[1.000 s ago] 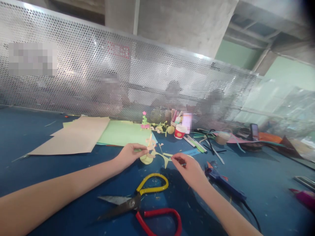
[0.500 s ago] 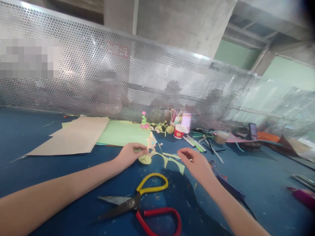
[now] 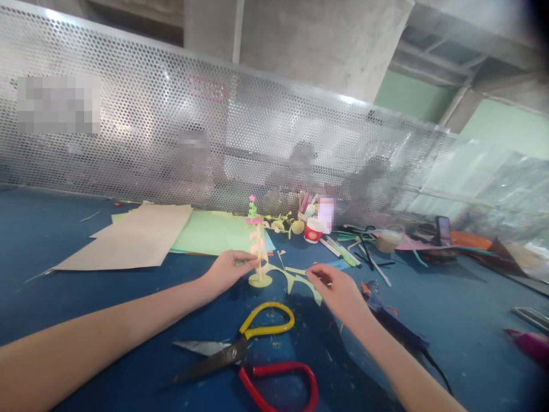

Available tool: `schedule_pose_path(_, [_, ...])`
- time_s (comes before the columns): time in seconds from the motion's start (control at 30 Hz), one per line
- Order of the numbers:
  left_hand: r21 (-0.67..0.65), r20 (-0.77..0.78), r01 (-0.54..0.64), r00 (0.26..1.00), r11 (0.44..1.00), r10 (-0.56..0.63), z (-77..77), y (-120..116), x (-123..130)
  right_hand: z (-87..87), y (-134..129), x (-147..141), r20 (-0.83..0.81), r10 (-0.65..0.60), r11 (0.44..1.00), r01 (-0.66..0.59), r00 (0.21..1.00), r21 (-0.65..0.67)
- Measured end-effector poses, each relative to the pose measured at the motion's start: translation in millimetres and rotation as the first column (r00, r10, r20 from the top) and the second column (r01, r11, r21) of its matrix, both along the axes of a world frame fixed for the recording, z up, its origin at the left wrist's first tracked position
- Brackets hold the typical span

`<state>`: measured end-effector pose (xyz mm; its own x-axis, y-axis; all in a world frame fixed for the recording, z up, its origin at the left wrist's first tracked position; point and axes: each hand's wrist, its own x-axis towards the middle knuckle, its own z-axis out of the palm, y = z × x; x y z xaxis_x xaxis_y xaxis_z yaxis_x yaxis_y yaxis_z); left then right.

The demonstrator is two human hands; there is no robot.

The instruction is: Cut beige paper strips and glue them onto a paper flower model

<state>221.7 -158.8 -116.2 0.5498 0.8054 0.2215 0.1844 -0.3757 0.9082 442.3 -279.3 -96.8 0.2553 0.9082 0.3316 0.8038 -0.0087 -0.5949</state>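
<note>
My left hand [image 3: 229,272] pinches the stem of a small paper model [image 3: 258,249], which stands upright on a round yellow base [image 3: 260,281]. Its stem carries pale pink and cream pieces. My right hand [image 3: 337,286] is to the right, fingertips drawn together beside pale green paper scraps [image 3: 295,280]; whether something small is between them is too small to tell. Closer to me, large scissors [image 3: 234,352] lie spread open, with one yellow and one red handle.
Beige paper [image 3: 132,237] and green sheets [image 3: 214,232] lie at the back left. Behind the model are a small green and pink paper tree [image 3: 253,212] and a red-white cup [image 3: 314,230]. Pens [image 3: 341,250] and strips lie right. A perforated metal screen [image 3: 266,126] rises behind.
The paper model has gone from tilted to upright in my left hand, its base shifting slightly right. My right hand has moved slightly down and left.
</note>
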Motion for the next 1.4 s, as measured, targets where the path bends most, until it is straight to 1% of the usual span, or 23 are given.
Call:
schedule_pose_path(0.17, [0.001, -0.009, -0.018, 1.000, 1.000, 0.018, 2.5, -2.3, -0.2, -1.6, -0.6, -3.6, 0.026, 0.012, 1.000, -0.012, 1.000, -0.001])
schedule_pose_path(0.27, [-0.023, 0.028, 0.031, 0.999, 0.999, -0.030, 2.5, -3.0, 0.2, 1.8, -0.2, 1.2, 0.043, -0.020, 1.000, 0.020, 0.999, 0.012])
schedule_pose_path(0.33, [-0.026, 0.051, 0.033, 0.998, 0.999, -0.031, 1.3, -2.3, 0.7, 10.5, -0.7, 11.1, 0.057, -0.078, 0.996, 0.076, 0.995, 0.039])
schedule_pose_path(0.4, [-0.023, 0.054, 0.006, 0.999, 1.000, -0.005, 0.1, -1.2, 1.7, 24.1, -2.5, 25.3, 0.075, -0.150, 0.987, 0.145, 0.986, 0.068])
schedule_pose_path(0.47, [-0.022, 0.047, -0.006, 0.999, 1.000, 0.007, -0.5, 0.1, 2.9, 38.8, -5.1, 40.0, 0.110, -0.196, 0.980, 0.190, 0.974, 0.064])
schedule_pose_path(0.53, [-0.042, 0.036, -0.019, 0.999, 0.999, 0.020, -0.8, 1.2, 3.9, 49.7, -6.6, 51.4, 0.164, -0.189, 0.982, 0.189, 0.968, 0.013])
schedule_pose_path(0.6, [-0.066, 0.023, -0.045, 0.999, 0.997, 0.047, -1.2, 2.3, 4.3, 53.5, -4.6, 57.9, 0.219, -0.141, 0.986, 0.157, 0.966, -0.059])
schedule_pose_path(0.67, [-0.067, 0.012, -0.052, 0.999, 0.996, 0.053, -1.6, 3.2, 4.0, 50.0, 2.9, 60.1, 0.256, -0.075, 0.986, 0.111, 0.964, -0.126])
schedule_pose_path(0.8, [-0.004, -0.010, -0.022, 1.000, 1.000, 0.022, 0.2, 3.2, 1.9, 32.5, 31.2, 58.2, 0.282, 0.036, 0.974, 0.030, 0.959, -0.223])
schedule_pose_path(0.9, [0.058, -0.038, -0.010, 0.999, 0.998, 0.012, 4.5, 2.1, -0.4, 21.0, 52.7, 55.1, 0.286, 0.089, 0.964, -0.010, 0.954, -0.264])
schedule_pose_path(1.0, [0.108, -0.052, -0.013, 0.999, 0.994, 0.018, 7.1, 2.4, -2.3, 13.9, 65.1, 52.9, 0.279, 0.127, 0.955, -0.042, 0.952, -0.295])
schedule_pose_path(1.1, [0.122, -0.057, -0.014, 0.998, 0.992, 0.021, 5.6, 5.2, -3.2, 10.5, 67.7, 53.3, 0.257, 0.148, 0.948, -0.063, 0.955, -0.312])
schedule_pose_path(1.17, [0.121, -0.054, -0.024, 0.998, 0.992, 0.031, 3.3, 7.6, -3.2, 11.3, 65.8, 54.2, 0.233, 0.155, 0.947, -0.077, 0.960, -0.311])
schedule_pose_path(1.3, [0.151, -0.054, -0.032, 0.998, 0.988, 0.041, 0.0, 10.1, -2.5, 22.3, 55.0, 48.7, 0.162, 0.170, 0.957, -0.123, 0.972, -0.262])
schedule_pose_path(1.4, [0.189, -0.078, -0.029, 0.996, 0.982, 0.044, -0.8, 10.1, -2.3, 30.4, 39.1, 33.2, 0.087, 0.225, 0.950, -0.199, 0.970, -0.240])
